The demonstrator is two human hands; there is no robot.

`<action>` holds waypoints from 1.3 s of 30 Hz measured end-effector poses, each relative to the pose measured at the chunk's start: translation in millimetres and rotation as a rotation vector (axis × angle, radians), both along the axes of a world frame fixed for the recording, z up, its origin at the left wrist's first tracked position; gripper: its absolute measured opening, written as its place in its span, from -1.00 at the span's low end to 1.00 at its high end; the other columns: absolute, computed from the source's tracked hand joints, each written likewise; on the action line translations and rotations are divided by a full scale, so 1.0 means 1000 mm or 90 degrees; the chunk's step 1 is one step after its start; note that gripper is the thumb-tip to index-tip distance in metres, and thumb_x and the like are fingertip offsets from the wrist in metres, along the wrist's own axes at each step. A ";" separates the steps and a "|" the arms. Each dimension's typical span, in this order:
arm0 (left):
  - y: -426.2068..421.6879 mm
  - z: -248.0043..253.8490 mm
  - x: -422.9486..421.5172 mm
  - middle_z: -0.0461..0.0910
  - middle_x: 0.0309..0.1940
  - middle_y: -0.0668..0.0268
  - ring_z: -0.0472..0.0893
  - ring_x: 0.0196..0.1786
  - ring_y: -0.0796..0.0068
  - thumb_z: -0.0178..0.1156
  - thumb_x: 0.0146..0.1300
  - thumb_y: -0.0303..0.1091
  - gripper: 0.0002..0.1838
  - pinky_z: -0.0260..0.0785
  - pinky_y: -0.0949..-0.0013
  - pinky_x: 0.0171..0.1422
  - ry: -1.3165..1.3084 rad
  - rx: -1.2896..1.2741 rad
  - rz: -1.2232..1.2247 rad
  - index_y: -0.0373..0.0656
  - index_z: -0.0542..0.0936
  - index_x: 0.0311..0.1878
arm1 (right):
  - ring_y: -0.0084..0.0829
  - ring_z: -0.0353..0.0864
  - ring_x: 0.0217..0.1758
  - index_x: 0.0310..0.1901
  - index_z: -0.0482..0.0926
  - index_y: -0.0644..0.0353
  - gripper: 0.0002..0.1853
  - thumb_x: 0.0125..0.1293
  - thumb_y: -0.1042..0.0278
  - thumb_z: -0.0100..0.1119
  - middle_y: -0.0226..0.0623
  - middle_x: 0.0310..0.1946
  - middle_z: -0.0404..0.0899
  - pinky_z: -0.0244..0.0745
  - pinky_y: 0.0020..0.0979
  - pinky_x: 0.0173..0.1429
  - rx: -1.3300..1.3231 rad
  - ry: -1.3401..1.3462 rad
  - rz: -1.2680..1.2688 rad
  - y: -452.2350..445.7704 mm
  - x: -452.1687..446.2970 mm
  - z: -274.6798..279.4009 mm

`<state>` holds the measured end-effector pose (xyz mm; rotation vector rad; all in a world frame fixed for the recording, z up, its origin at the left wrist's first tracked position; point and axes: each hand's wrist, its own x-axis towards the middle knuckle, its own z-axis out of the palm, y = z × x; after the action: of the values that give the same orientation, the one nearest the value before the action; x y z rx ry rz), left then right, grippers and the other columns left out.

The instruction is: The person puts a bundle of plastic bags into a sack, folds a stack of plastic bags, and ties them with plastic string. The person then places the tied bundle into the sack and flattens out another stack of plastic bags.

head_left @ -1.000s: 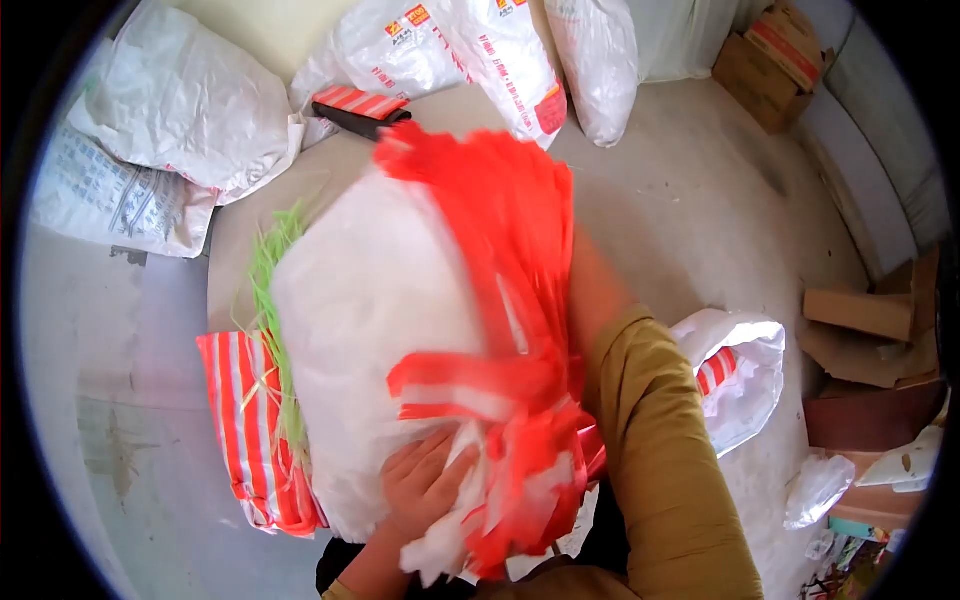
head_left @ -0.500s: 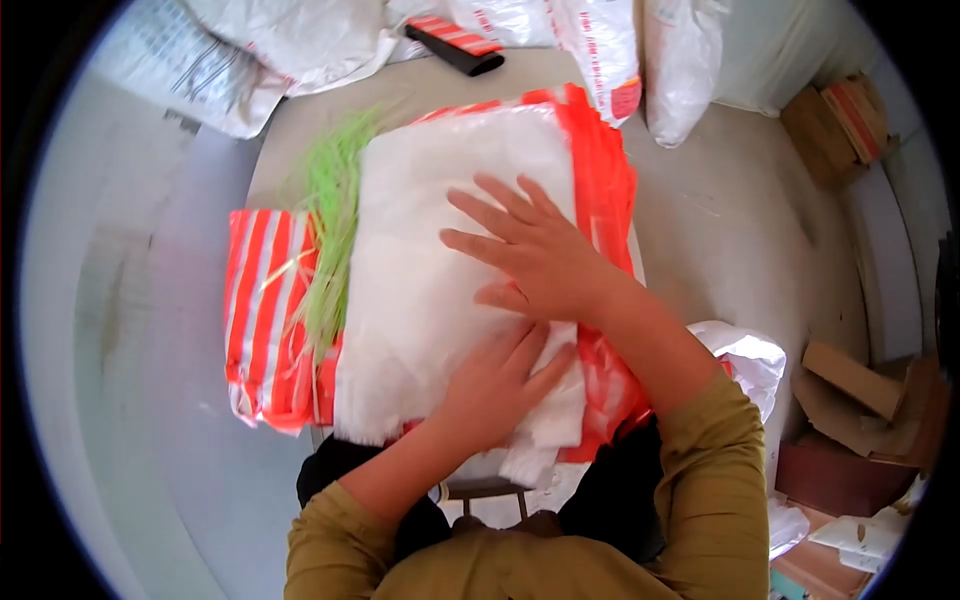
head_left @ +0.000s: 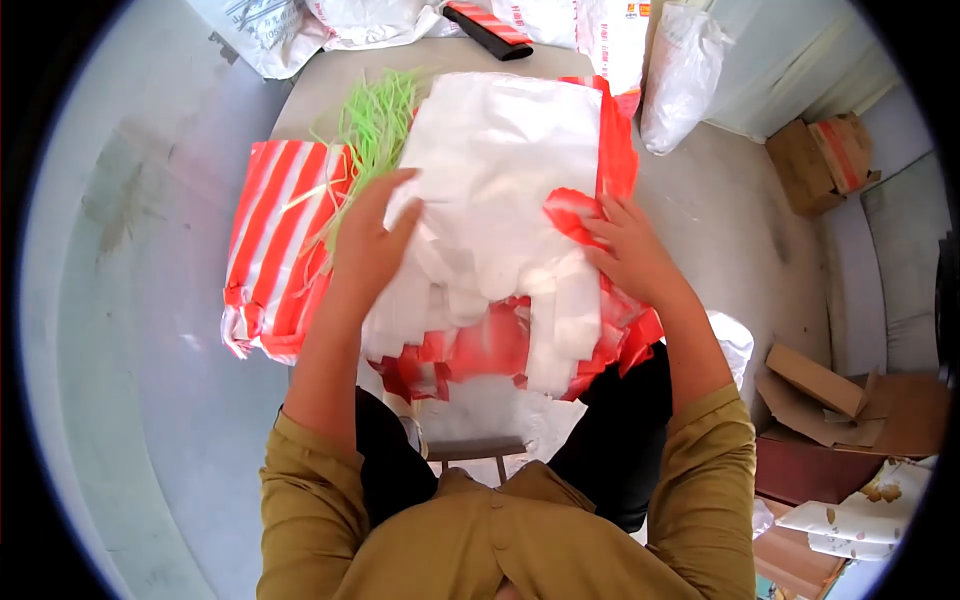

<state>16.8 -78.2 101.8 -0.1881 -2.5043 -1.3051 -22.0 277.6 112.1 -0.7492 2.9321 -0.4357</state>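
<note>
A stack of white plastic carrier bags (head_left: 500, 150) lies on red plastic bags (head_left: 620, 160), its cut handle strips hanging toward me. My left hand (head_left: 375, 240) is over the stack's left edge, fingers curved and thumb apart, with nothing visible in it. On the right side, my right hand (head_left: 630, 250) has its fingers extended and apart. Its fingertips are against a small red flap (head_left: 570, 212) that lies over the white plastic. Green plastic strips (head_left: 380, 125) lie in a loose bunch beyond my left hand.
A red-and-white striped bag bundle (head_left: 280, 240) sits at the left. A dark roll with striped plastic (head_left: 490, 30) lies at the table's far edge (head_left: 340, 80). White sacks (head_left: 370, 20) stand behind. Cardboard boxes (head_left: 820, 160) are on the right, and an open carton (head_left: 830, 400) is nearer.
My hands have moved apart from the middle of the white bags to its left and right sides. The white bags' lower part has shifted, baring more red below. A red flap now shows at my right hand.
</note>
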 end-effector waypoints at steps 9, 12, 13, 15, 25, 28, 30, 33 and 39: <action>-0.014 -0.063 -0.011 0.29 0.54 -0.06 0.31 0.57 0.14 0.15 0.47 0.09 -0.16 0.13 0.23 0.60 -0.247 0.141 0.071 -0.25 0.18 0.61 | -0.15 0.23 0.60 0.63 0.02 0.19 -0.08 0.46 -0.13 0.20 0.03 0.54 0.22 0.19 -0.24 0.58 -0.461 -0.258 -0.363 0.025 -0.019 -0.070; -0.011 -0.073 -0.015 0.28 0.53 -0.12 0.30 0.57 0.07 0.21 0.43 0.06 -0.12 0.11 0.20 0.61 -0.228 0.132 0.061 -0.34 0.17 0.59 | -0.19 0.23 0.60 0.64 -0.02 0.20 -0.06 0.46 -0.12 0.20 -0.01 0.56 0.20 0.18 -0.28 0.59 -0.487 -0.172 -0.334 0.011 -0.014 -0.089; -0.009 -0.084 -0.017 0.29 0.52 -0.16 0.31 0.57 0.02 0.24 0.40 0.05 -0.11 0.12 0.19 0.62 -0.220 0.125 0.061 -0.38 0.19 0.57 | -0.19 0.21 0.62 0.64 -0.03 0.20 -0.06 0.46 -0.12 0.20 -0.02 0.58 0.18 0.17 -0.27 0.59 -0.480 -0.176 -0.324 0.014 -0.016 -0.095; -0.003 -0.093 -0.021 0.30 0.50 -0.21 0.32 0.55 -0.04 0.28 0.36 0.03 -0.08 0.13 0.16 0.62 -0.209 0.108 0.054 -0.44 0.20 0.56 | -0.20 0.16 0.65 0.65 -0.04 0.20 -0.05 0.47 -0.13 0.20 -0.03 0.60 0.14 0.15 -0.26 0.61 -0.467 -0.178 -0.306 0.031 -0.023 -0.104; 0.029 -0.082 0.009 0.36 0.41 -0.24 0.34 0.49 -0.16 0.31 0.34 -0.02 -0.10 0.13 0.03 0.60 -0.152 -0.006 0.083 -0.42 0.20 0.54 | -0.23 0.12 0.66 0.62 0.09 0.18 -0.27 0.60 0.04 0.06 -0.06 0.60 0.17 0.02 -0.27 0.67 -0.503 -0.235 -0.332 0.080 -0.028 -0.092; 0.029 -0.060 0.009 0.44 0.37 -0.11 0.36 0.49 -0.13 0.27 0.37 -0.09 -0.26 0.14 0.00 0.60 -0.020 -0.144 0.110 -0.33 0.34 0.47 | -0.12 0.17 0.64 0.58 0.21 0.19 -0.36 0.58 0.14 0.05 -0.07 0.56 0.25 0.05 -0.26 0.66 -0.217 0.092 -0.290 0.067 -0.029 -0.032; 0.039 -0.037 0.009 0.50 0.34 0.00 0.38 0.48 -0.10 0.26 0.37 -0.16 -0.39 0.17 -0.02 0.59 0.088 -0.262 0.030 -0.27 0.46 0.40 | -0.03 0.22 0.60 0.49 0.33 0.19 -0.44 0.54 0.19 0.06 -0.06 0.51 0.32 0.10 -0.16 0.65 -0.156 0.089 -0.136 0.023 -0.018 0.029; 0.074 -0.016 0.004 0.53 0.34 0.09 0.36 0.50 -0.10 0.22 0.32 -0.35 -0.57 0.22 -0.01 0.56 0.075 -0.275 -0.167 -0.24 0.57 0.24 | -0.07 0.27 0.57 0.36 0.50 0.12 -0.53 0.45 0.28 0.11 -0.16 0.43 0.45 0.13 -0.06 0.62 -0.148 0.138 0.142 -0.037 -0.025 0.016; 0.102 -0.032 -0.004 0.48 0.39 0.13 0.24 0.58 0.07 0.20 0.35 -0.17 -0.42 0.10 0.02 0.59 0.083 -0.340 -0.188 -0.24 0.50 0.38 | -0.05 0.10 0.67 0.34 0.55 -0.03 -0.51 0.40 0.12 0.20 -0.28 0.55 0.31 -0.09 0.23 0.65 0.006 0.260 0.271 -0.117 -0.082 -0.005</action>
<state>13.0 23.4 69.4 -0.7584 -2.7239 -0.6489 -104.3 160.2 107.0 -1.5805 2.9826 -0.2514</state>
